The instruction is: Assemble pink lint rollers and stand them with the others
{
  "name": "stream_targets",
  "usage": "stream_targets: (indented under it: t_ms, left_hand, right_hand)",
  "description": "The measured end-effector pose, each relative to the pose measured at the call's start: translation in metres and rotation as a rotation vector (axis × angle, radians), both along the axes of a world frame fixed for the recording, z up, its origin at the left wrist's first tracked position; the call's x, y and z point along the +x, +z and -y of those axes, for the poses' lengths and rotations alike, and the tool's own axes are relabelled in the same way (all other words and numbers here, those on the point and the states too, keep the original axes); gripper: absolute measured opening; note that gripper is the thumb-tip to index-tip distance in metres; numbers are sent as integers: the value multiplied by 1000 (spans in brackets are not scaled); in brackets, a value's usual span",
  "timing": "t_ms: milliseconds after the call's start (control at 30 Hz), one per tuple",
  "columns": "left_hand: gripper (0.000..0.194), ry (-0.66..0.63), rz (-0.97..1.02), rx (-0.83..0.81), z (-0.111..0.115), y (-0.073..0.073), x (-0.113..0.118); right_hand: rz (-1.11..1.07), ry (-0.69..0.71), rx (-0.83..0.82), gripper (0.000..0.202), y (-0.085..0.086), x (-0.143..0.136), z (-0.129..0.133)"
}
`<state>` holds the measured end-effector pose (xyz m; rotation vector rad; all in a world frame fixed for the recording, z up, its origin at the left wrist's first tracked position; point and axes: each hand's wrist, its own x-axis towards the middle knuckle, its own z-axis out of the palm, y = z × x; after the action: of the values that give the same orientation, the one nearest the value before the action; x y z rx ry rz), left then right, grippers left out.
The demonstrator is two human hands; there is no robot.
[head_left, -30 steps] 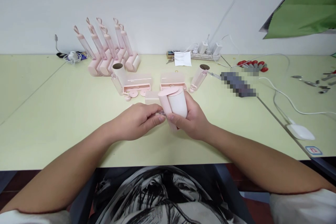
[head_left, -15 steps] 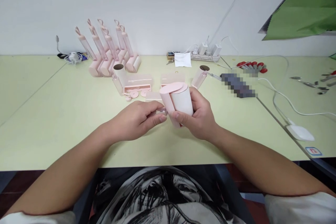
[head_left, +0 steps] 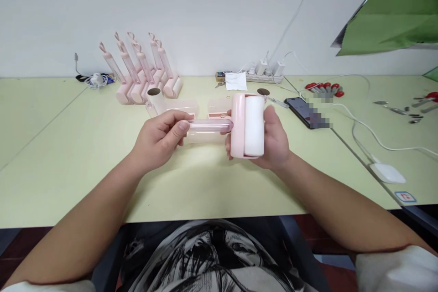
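My left hand (head_left: 162,139) is closed round the far-left end of a clear pink handle (head_left: 210,126), which lies level. The handle's right end meets the side of a pink holder (head_left: 237,125) that carries a white roll (head_left: 254,125). My right hand (head_left: 275,139) supports the holder and roll from behind, its fingers partly hidden by them. Behind the hands are pink open boxes (head_left: 217,115) and an upright roll with a brown core (head_left: 155,100).
Several pink rollers with upright handles (head_left: 137,89) stand at the back left. A power strip (head_left: 267,76), a white paper (head_left: 236,81) and a phone (head_left: 301,110) lie farther back. Red-capped tools (head_left: 323,87), a white cable and a white charger (head_left: 390,172) are at the right.
The pink holder has turned so its white roll faces me, and has moved slightly right. The handle now shows lengthwise, extending from my left hand to the holder's side.
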<state>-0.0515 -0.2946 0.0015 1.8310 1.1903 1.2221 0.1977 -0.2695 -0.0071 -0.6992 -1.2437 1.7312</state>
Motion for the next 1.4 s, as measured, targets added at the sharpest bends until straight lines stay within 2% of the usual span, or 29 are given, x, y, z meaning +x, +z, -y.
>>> stream_targets:
  t_ms: [67, 133, 200, 267, 333, 400, 433, 467, 567, 600, 667, 733, 800, 900, 1000, 1067, 1133, 1200, 1400]
  left_hand:
    - [38, -52, 108, -31, -1, -2, 4]
    - [38, -108, 163, -59, -2, -6, 7]
    - [38, -168, 115, -73, -3, -10, 8]
    - [38, -173, -24, -44, -4, -11, 6]
    - [37, -51, -193, 10, -7, -7, -1]
    - [36, 138, -352, 23, -10, 1, -12]
    - [38, 192, -436, -8, -11, 5, -17]
    - [40, 214, -541, -74, -13, 9, -22]
    - [42, 170, -815, -281, -16, 11, -30]
    - [42, 150, -890, -315, -17, 10, -31]
    - [39, 106, -1015, -333, -16, 5, -30]
    - [30, 12, -1067, -322, -15, 1, -27]
    - [28, -128, -979, -279, -13, -1, -22]
    - [25, -286, -636, -189, -8, -3, -9]
    - [23, -368, -267, -232, 0, -8, 7]
    - [22, -408, -120, -258, 5, -13, 15]
    - [22, -426, -90, -242, 8, -17, 20]
    - [21, -411, -159, -197, 10, -18, 21]
    - [15, -295, -464, -27, 8, -14, 17]
  right_hand:
    - [-35, 156, -74, 87, 4, 0, 6]
    - [-53, 333, -173, 89, 5, 0, 10]
    - [-56, 499, -277, 82, -1, -1, 10]
    - [-71, 585, -330, 73, -11, -4, 8]
    - [-109, 579, -299, 62, -20, -6, 6]
    - [-138, 515, -213, 45, -24, -6, 5]
    - [-138, 478, -170, 40, -24, -5, 5]
    - [-123, 449, -135, 44, -22, -4, 5]
    - [-39, 421, -67, 85, -14, 2, 4]
    - [-18, 435, -50, 91, -11, 4, 3]
    - [13, 480, -21, 79, -7, 8, 0]
    - [88, 538, 8, 47, -4, 12, -2]
    - [240, 574, 55, 28, 1, 15, -3]
    - [491, 541, 191, 26, 11, 17, 1]
    - [780, 433, 460, 23, 16, 13, 9]
    - [1003, 365, 635, 25, 14, 7, 13]
    - [1165, 321, 719, 26, 8, 2, 17]
    - [1235, 278, 742, 23, 3, -3, 19]
    - [1246, 228, 733, 19, -4, -8, 19]
